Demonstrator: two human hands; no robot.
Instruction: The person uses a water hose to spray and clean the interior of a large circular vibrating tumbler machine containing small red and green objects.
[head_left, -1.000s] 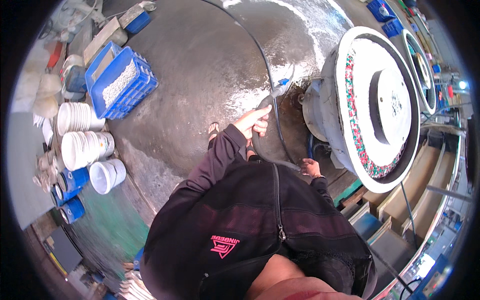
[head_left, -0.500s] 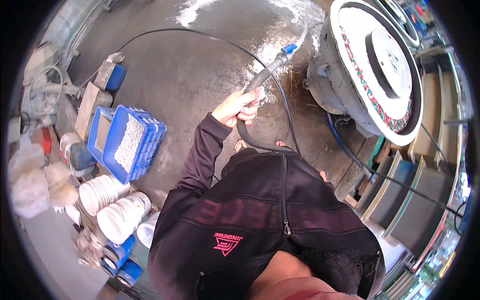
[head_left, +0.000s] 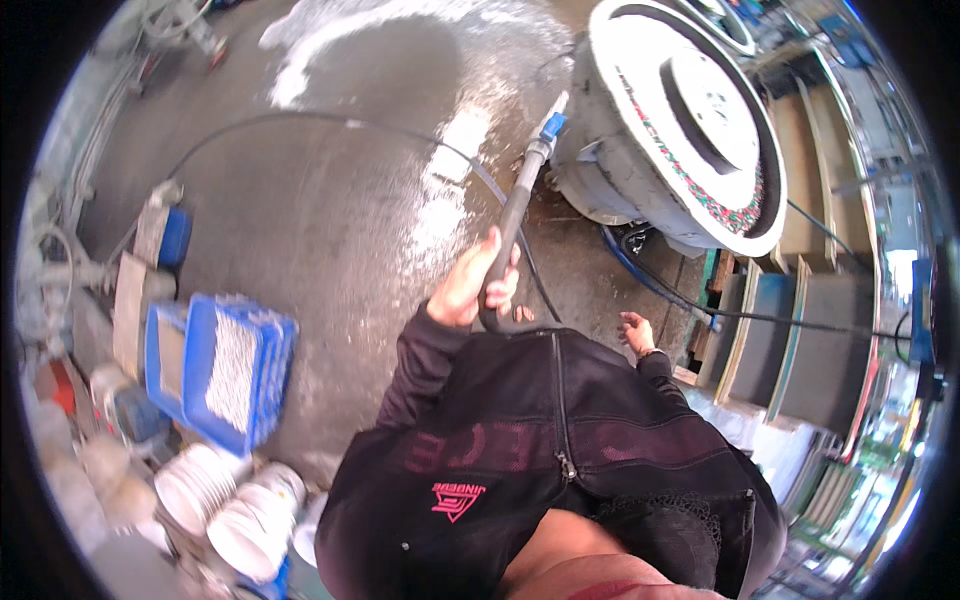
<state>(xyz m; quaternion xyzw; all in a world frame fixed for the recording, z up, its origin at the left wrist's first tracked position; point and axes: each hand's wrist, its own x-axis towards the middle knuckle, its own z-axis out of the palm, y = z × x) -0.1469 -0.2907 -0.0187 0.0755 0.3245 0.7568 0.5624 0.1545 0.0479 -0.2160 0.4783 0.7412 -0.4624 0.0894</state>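
Note:
My left hand (head_left: 468, 284) is wrapped round a dark grey hose (head_left: 513, 212) in front of my body. The hose ends in a grey pipe fitting with a blue valve handle (head_left: 552, 126). A short pale streak of water shows at its tip, which points away from me, close to the left side of a big round tub machine (head_left: 588, 160). To the right of my jacket, my right hand (head_left: 637, 332) hangs low with its fingers apart and nothing in them. White material and small red and green pieces ring the tub's raised centre.
Wet concrete floor (head_left: 330, 200) carries white foam and a trailing black hose. Blue crates (head_left: 283, 370) with white pellets stand at left, near stacked white buckets (head_left: 250, 530). Compartmented wooden bins (head_left: 820, 330) line the right, with a cable (head_left: 790, 318) crossing before them.
The view has shifted. My left hand has drawn nearer my body, and the hose points more steeply away from me, its tip beside the tub. My right hand has come into view.

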